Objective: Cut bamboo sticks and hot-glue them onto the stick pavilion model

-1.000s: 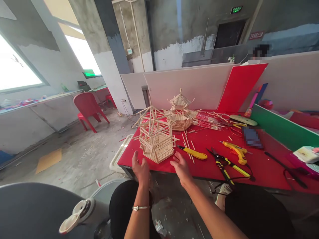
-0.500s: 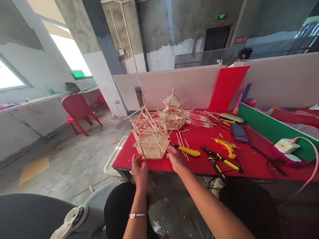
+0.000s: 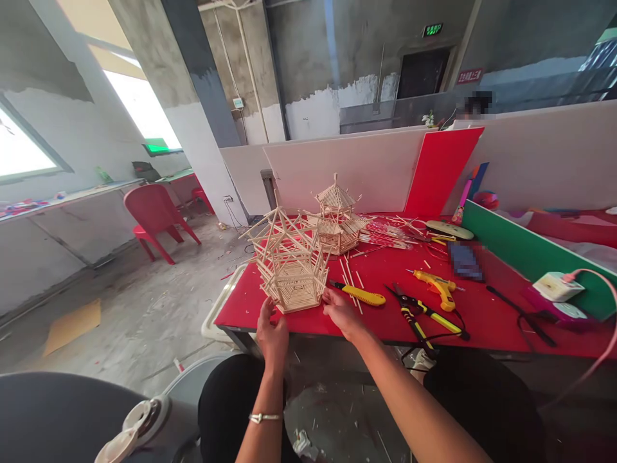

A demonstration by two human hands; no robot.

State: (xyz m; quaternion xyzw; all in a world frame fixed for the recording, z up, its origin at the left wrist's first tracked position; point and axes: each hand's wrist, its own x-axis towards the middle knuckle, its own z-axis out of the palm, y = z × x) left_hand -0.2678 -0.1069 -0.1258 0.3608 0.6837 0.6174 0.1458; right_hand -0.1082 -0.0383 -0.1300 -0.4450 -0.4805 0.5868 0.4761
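Observation:
A pavilion model (image 3: 294,283) built of thin wooden sticks stands near the front edge of the red table, its roof frame open and its floor a ring pattern of sticks. My left hand (image 3: 272,331) has its curved fingers at the model's lower left corner. At the lower right corner, my right hand (image 3: 340,314) grips the base edge between fingertips and thumb; some fingers are hidden. Behind it is a second stick pavilion (image 3: 336,215) with a pointed, slatted roof. A yellow utility knife (image 3: 364,296) lies just right of my right hand.
To the right lie pliers (image 3: 417,312) with yellow-black handles, a yellow glue gun (image 3: 438,286), a phone (image 3: 465,260) and a power strip (image 3: 562,308) with a cable. Bundled sticks (image 3: 390,233) lie behind. A green board (image 3: 520,251) borders the right side.
The stick pavilion model has turned slightly on the table, its front edge now slanting. Both hands have stayed at its base and shifted a little with it.

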